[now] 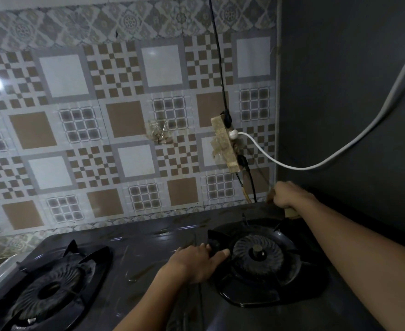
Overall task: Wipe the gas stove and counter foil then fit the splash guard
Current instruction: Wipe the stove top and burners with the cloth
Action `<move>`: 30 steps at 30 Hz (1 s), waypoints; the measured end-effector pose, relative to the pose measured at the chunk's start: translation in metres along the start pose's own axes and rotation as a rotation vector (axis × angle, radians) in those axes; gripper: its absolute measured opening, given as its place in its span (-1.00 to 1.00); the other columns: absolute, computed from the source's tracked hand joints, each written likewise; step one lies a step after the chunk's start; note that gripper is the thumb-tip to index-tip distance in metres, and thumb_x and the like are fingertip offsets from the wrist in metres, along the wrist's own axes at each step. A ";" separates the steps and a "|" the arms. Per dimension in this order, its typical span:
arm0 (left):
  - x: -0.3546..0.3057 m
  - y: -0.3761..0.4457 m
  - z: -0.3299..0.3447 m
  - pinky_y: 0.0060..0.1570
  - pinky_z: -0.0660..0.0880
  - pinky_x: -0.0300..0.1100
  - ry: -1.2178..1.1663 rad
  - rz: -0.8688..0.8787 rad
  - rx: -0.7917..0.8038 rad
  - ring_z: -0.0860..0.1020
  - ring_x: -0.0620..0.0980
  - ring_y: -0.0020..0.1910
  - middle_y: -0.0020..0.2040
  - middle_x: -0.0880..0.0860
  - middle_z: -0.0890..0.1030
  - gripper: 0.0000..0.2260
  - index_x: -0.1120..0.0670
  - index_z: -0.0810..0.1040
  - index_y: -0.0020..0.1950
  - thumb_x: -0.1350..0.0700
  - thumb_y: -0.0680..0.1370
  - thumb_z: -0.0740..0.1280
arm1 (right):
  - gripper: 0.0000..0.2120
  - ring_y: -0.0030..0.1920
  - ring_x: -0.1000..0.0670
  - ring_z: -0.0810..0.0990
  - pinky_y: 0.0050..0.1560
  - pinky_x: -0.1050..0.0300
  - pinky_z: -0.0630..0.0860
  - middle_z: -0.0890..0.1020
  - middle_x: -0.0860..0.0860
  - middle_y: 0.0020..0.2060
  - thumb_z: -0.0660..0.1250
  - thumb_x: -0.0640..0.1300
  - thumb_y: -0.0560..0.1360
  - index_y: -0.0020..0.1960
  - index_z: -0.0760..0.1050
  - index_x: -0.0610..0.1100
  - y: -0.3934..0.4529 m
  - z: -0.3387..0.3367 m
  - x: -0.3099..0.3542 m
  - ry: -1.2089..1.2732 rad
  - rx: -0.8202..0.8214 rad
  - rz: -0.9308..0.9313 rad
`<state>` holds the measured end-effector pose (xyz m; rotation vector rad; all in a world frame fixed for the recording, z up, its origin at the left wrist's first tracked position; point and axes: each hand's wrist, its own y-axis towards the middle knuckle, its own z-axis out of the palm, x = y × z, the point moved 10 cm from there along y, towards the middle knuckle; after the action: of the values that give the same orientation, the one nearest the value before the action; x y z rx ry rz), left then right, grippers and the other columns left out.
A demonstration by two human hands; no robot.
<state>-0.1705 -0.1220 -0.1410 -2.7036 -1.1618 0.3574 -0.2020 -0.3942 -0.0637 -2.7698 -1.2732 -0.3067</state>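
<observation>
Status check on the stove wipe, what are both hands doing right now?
Right hand grips a cloth at the gas stove back right corner. Left hand holds the right burner's pan support. Power strip cords hang close behind.

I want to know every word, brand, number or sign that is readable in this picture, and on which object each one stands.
No readable text shows anywhere in this view.
Gas stove: no brand or label visible on its dark top.
Wall tiles: only patterns, no letters.
Power strip: dirty and taped, no marking legible.
Object gripped by the right hand: mostly hidden, nothing readable.
Left hand on the right burner grate: no markings there.
</observation>
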 end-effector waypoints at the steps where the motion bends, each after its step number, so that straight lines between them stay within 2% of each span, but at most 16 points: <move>1: 0.000 -0.001 0.000 0.44 0.14 0.01 0.001 -0.001 0.004 0.27 0.13 0.48 0.53 0.12 0.26 -0.32 0.05 0.22 0.54 -0.35 0.58 -0.10 | -0.67 0.14 -0.18 0.54 0.05 0.03 0.54 0.50 -0.20 0.22 0.20 -0.20 0.52 0.27 0.46 -0.20 0.001 0.012 0.002 -0.001 0.073 -0.021; 3: -0.001 -0.001 0.000 0.44 0.15 0.01 -0.002 -0.002 0.007 0.27 0.13 0.48 0.53 0.12 0.26 -0.32 0.06 0.24 0.53 -0.35 0.58 -0.09 | -0.69 0.07 -0.16 0.55 0.03 0.03 0.56 0.51 -0.18 0.19 0.18 -0.18 0.52 0.24 0.48 -0.16 0.001 0.027 0.000 -0.016 0.189 -0.047; 6: -0.001 -0.003 0.000 0.45 0.15 0.01 -0.006 0.004 0.005 0.27 0.13 0.48 0.54 0.12 0.23 -0.32 0.07 0.24 0.53 -0.35 0.57 -0.09 | -0.73 -0.05 -0.12 0.61 -0.01 0.01 0.60 0.58 -0.12 0.01 0.24 -0.08 0.47 0.12 0.54 -0.12 0.000 0.021 -0.009 -0.091 0.256 -0.039; 9: -0.001 -0.004 0.000 0.48 0.12 0.02 0.001 -0.001 0.002 0.22 0.13 0.50 0.56 0.11 0.18 -0.30 0.08 0.18 0.55 -0.35 0.57 -0.09 | -0.75 -0.02 -0.12 0.62 0.02 0.02 0.56 0.58 -0.08 -0.03 0.25 -0.07 0.44 0.07 0.55 -0.11 -0.003 0.018 -0.013 -0.199 0.317 -0.027; 11: 0.000 -0.004 0.000 0.49 0.10 0.03 -0.003 -0.011 0.008 0.19 0.12 0.52 0.57 0.09 0.15 -0.29 0.08 0.15 0.56 -0.36 0.57 -0.08 | -0.79 0.00 -0.14 0.61 0.04 0.01 0.57 0.60 -0.12 0.03 0.25 -0.10 0.43 0.02 0.54 -0.13 0.004 0.011 -0.010 -0.141 0.263 -0.024; 15: -0.001 -0.006 -0.001 0.49 0.09 0.00 -0.002 -0.011 0.006 0.18 0.10 0.52 0.57 0.09 0.14 -0.28 0.09 0.13 0.57 -0.36 0.57 -0.08 | -0.70 0.10 -0.19 0.56 0.01 0.02 0.54 0.53 -0.20 0.17 0.23 -0.20 0.50 0.21 0.47 -0.22 0.019 -0.017 -0.003 0.114 -0.047 -0.004; 17: -0.002 -0.007 -0.002 0.48 0.11 -0.02 -0.022 -0.001 -0.004 0.21 0.10 0.51 0.56 0.10 0.18 -0.31 0.06 0.18 0.55 -0.35 0.57 -0.07 | -0.69 0.14 -0.21 0.54 0.05 -0.01 0.54 0.51 -0.21 0.19 0.22 -0.21 0.51 0.24 0.45 -0.21 0.018 -0.014 0.001 0.137 -0.094 -0.027; 22: 0.000 -0.007 -0.002 0.49 0.09 0.00 -0.024 -0.013 0.004 0.19 0.11 0.52 0.57 0.10 0.16 -0.29 0.07 0.17 0.55 -0.37 0.56 -0.07 | -0.68 0.17 -0.18 0.52 0.07 0.05 0.53 0.48 -0.20 0.24 0.15 -0.24 0.54 0.29 0.42 -0.21 0.008 0.026 0.005 -0.063 0.171 -0.088; 27: -0.002 -0.008 -0.001 0.50 0.04 0.04 -0.004 -0.011 0.009 0.17 0.11 0.53 0.57 0.10 0.14 -0.30 0.06 0.15 0.56 -0.36 0.57 -0.07 | -0.72 0.01 -0.14 0.58 0.04 -0.02 0.54 0.57 -0.13 0.08 0.18 -0.13 0.49 0.14 0.51 -0.15 -0.004 0.019 0.007 -0.275 0.347 -0.105; 30: -0.001 -0.008 0.000 0.51 0.04 0.04 -0.006 -0.010 0.006 0.16 0.10 0.53 0.57 0.10 0.14 -0.29 0.07 0.14 0.56 -0.36 0.57 -0.08 | -0.69 0.00 -0.14 0.58 0.01 0.00 0.54 0.57 -0.14 0.07 0.19 -0.08 0.48 0.15 0.51 -0.16 -0.001 0.021 0.003 -0.270 0.401 -0.076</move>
<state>-0.1765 -0.1175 -0.1389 -2.6930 -1.1734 0.3675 -0.1982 -0.3881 -0.0832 -2.4785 -1.3215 0.2994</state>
